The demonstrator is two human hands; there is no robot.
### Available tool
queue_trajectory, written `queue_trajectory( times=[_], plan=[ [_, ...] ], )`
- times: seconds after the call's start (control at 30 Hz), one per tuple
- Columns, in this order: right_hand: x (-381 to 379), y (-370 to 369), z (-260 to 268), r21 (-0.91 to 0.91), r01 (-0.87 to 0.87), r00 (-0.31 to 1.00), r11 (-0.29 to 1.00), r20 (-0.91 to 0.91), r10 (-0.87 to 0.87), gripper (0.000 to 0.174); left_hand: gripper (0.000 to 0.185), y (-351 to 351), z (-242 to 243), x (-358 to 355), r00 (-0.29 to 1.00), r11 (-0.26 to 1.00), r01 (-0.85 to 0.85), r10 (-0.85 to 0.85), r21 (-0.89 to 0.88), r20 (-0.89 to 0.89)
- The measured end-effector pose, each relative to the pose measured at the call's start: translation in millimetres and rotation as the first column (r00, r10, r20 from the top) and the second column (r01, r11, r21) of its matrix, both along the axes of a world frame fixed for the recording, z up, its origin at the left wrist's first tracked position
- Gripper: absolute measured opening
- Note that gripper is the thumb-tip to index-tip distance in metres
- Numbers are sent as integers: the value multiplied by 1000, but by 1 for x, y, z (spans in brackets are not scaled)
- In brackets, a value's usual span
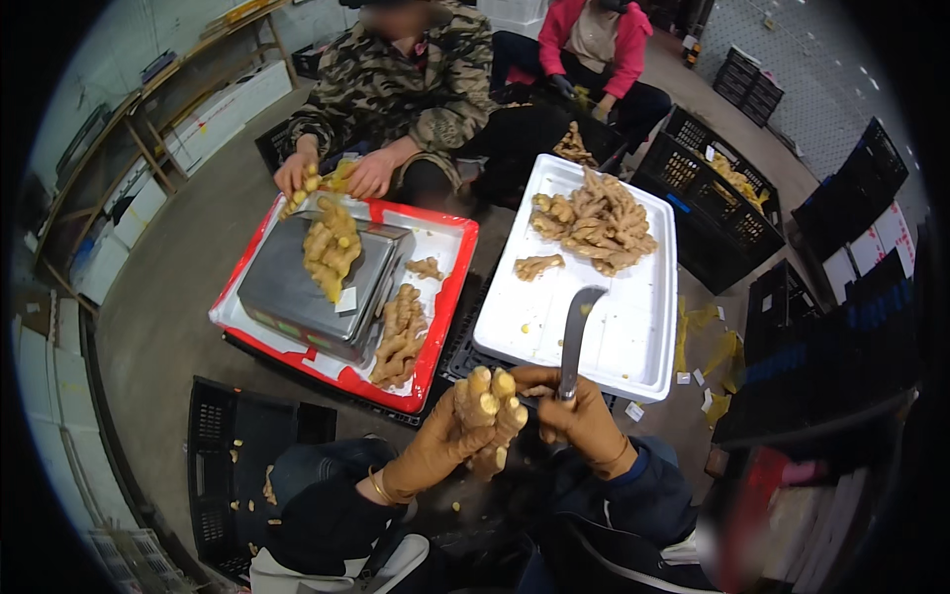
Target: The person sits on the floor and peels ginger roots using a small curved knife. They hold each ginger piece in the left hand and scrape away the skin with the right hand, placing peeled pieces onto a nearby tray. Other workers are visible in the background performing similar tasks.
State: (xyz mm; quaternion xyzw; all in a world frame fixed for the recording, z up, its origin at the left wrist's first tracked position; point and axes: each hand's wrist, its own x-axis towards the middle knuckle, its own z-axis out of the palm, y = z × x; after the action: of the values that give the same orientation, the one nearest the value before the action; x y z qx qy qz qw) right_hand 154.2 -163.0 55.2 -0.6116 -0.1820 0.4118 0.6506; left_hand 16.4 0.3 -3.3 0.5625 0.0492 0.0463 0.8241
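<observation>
My left hand (pixel 429 451), in a brown glove, is closed around a ginger root (pixel 490 416) with several pale cut ends facing up. To its right, my right hand (pixel 582 423), gloved alike, grips the handle of a knife with a curved blade (pixel 575 334), which points upward over the near edge of the white foam tray (pixel 594 327). A pile of ginger (pixel 601 219) lies in the far part of that tray, with a smaller ginger piece (pixel 539 266) beside it.
A scale (pixel 304 286) stands in a red-taped foam tray (pixel 423 386), bearing netted ginger (pixel 330 249). A co-worker's hands (pixel 375 172) hold ginger and yellow netting beyond it. Another co-worker sits farther back. Black crates (pixel 215 475) stand at left and right (pixel 705 200).
</observation>
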Motion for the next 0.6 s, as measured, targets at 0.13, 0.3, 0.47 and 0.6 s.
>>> queue_trajectory(
  times=[0.13,0.3,0.47,0.6],
  plan=[
    [-13,0,2,51,-76,992,996,105,71,42,61,4,2,0,999,998,18,-16,-61,33],
    [-20,-1,-2,29,-2,972,1000,234,-4,39,55,4,2,-4,998,995,18,-12,-98,67],
    [-21,2,-9,210,-52,903,976,428,-44,34,48,5,3,-6,992,995,26,-13,-97,127],
    [-20,-1,-8,98,-57,893,994,450,7,35,48,3,6,-6,987,993,10,9,-120,159]
  ],
)
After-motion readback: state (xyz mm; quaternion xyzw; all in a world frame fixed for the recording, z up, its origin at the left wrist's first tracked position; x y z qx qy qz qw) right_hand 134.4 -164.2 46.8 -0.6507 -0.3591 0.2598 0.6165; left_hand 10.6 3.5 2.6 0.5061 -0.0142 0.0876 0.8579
